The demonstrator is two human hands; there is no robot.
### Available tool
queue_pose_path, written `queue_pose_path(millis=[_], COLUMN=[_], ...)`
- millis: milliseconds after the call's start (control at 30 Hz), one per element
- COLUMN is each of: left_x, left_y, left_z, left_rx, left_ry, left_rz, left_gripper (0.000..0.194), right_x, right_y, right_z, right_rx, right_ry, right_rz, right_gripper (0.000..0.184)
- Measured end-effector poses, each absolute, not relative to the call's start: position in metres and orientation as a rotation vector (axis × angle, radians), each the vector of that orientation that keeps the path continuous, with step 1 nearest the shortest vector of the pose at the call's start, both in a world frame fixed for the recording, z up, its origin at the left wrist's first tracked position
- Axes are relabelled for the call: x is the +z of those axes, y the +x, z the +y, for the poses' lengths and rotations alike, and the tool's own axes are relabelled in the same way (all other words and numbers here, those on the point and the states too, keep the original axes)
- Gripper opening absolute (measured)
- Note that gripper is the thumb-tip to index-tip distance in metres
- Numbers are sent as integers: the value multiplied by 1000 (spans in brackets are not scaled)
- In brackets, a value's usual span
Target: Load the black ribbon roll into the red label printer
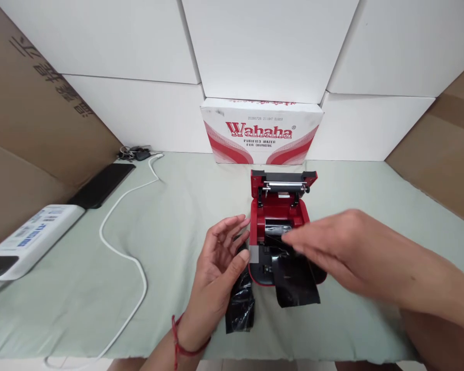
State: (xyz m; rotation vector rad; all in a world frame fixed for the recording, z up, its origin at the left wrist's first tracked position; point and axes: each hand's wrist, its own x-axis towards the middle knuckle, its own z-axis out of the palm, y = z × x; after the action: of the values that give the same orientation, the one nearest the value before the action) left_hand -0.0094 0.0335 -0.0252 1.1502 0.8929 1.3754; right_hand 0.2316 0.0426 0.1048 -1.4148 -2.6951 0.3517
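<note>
A small red and black printer (255, 221) stands with its lid (284, 188) raised; the lid carries a roller. In its bay lies a shiny dark roll (277, 226). From there a strip of black film (296, 281) comes forward over the printer's front edge. My left hand (220, 263) is at the printer's left side, fingers curved and apart, thumb by a grey patch on the rim. Under it lies a crumpled black plastic piece (240, 309). My right hand (332, 242), blurred, reaches in from the right, its fingertips over the film near the roll; their grip is unclear.
Behind the printer stands a white and red Wahaha box (261, 131). To the left are a white device (34, 237), a black phone-like slab (102, 185), keys (133, 153) and a white cable (118, 201). Cardboard panels (444, 134) flank the green cloth (185, 201).
</note>
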Motion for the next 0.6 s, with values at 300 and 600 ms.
queue_pose_path(millis=[300, 600], left_x=[-14, -30], left_y=[-53, -52], left_z=[55, 55], left_rx=[973, 704], left_ry=[1769, 1963], left_rz=[1487, 1486], left_gripper=[28, 35], right_x=[82, 83], right_y=[212, 203], right_z=[88, 92], right_rx=[230, 206], right_ry=[-1832, -1762], right_rz=[-2755, -2943], right_gripper=[32, 24])
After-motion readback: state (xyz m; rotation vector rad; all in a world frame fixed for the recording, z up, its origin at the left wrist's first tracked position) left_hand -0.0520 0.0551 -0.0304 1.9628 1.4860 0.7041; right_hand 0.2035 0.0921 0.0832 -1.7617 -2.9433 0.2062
